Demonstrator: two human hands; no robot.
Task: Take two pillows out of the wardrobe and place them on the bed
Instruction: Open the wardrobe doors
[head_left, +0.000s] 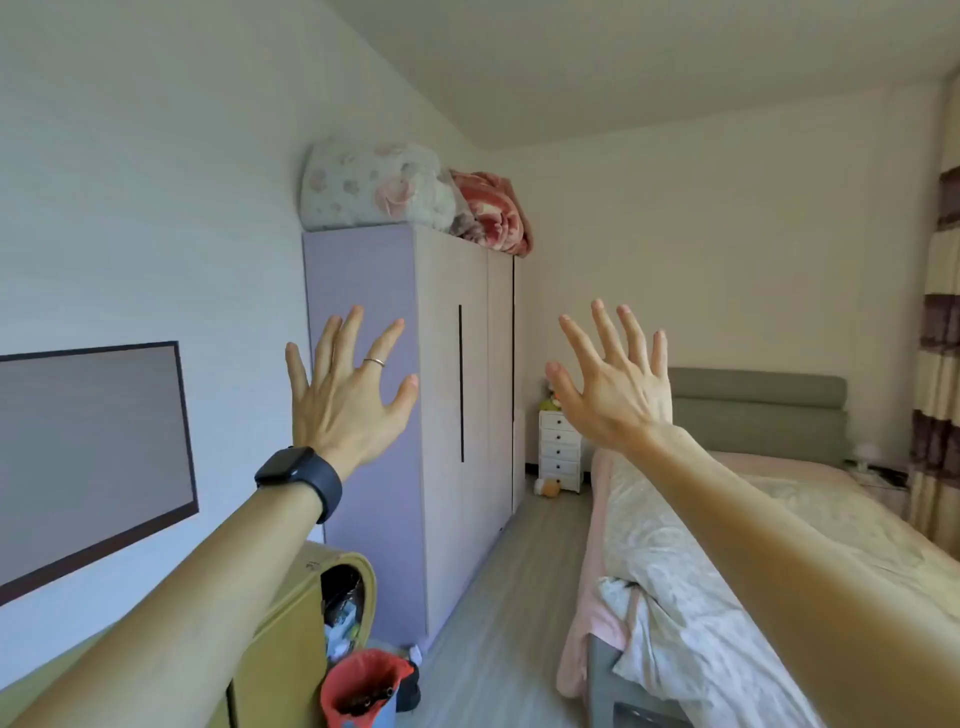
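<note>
A tall pale wardrobe (452, 395) with a lilac side panel stands against the left wall, its doors closed. No pillows show. The bed (670, 571) runs along the right side, with a light floral cover, a pink sheet and a green headboard. My left hand (345, 395) is raised in front of the wardrobe's side, fingers spread, holding nothing; a dark watch is on its wrist and a ring on one finger. My right hand (613, 384) is raised level with it, fingers spread and empty, in front of the far end of the room.
Folded floral and red blankets (410, 195) lie on top of the wardrobe. A white drawer unit (560, 451) stands at the far wall, a plush toy beside it. A yellow cabinet (291, 644) and a red-lined bin (363, 686) sit near left. A wood-floor aisle (519, 597) runs between wardrobe and bed.
</note>
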